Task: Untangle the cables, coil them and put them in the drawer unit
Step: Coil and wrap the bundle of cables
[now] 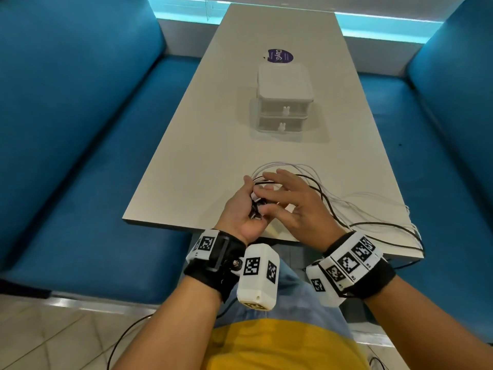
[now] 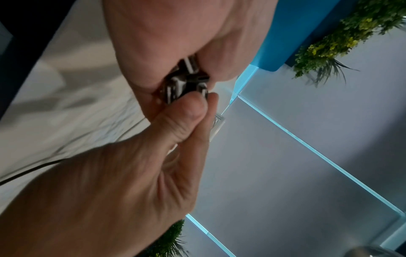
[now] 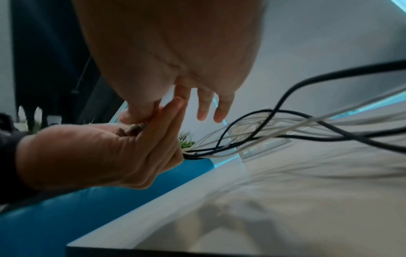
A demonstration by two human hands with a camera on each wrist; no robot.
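Two blue benches (image 1: 80, 129) flank one white table (image 1: 213, 145). Near its front edge the left hand (image 1: 241, 209) lies palm up, its fingers and thumb curled round a cluster of plugs (image 1: 256, 206); the left wrist view shows the thumb (image 2: 189, 111) pressing several black and white plugs (image 2: 184, 83) against the palm. How many plugs there are cannot be told. Just right of it, touching, the right hand (image 1: 290, 206) lies palm down, thumb and forefinger pinching at the same plugs, the other fingers (image 3: 203, 107) straight and spread. The cables (image 1: 346, 206), black and white strands too tangled to count, run from between the two hands, loop just beyond the fingertips and trail right across the table to its right edge. Farther back, well apart from both hands, stands one white drawer unit (image 1: 284, 100) with two closed drawers, each with a small rabbit-shaped knob. Beyond it lies one purple sticker (image 1: 280, 56).
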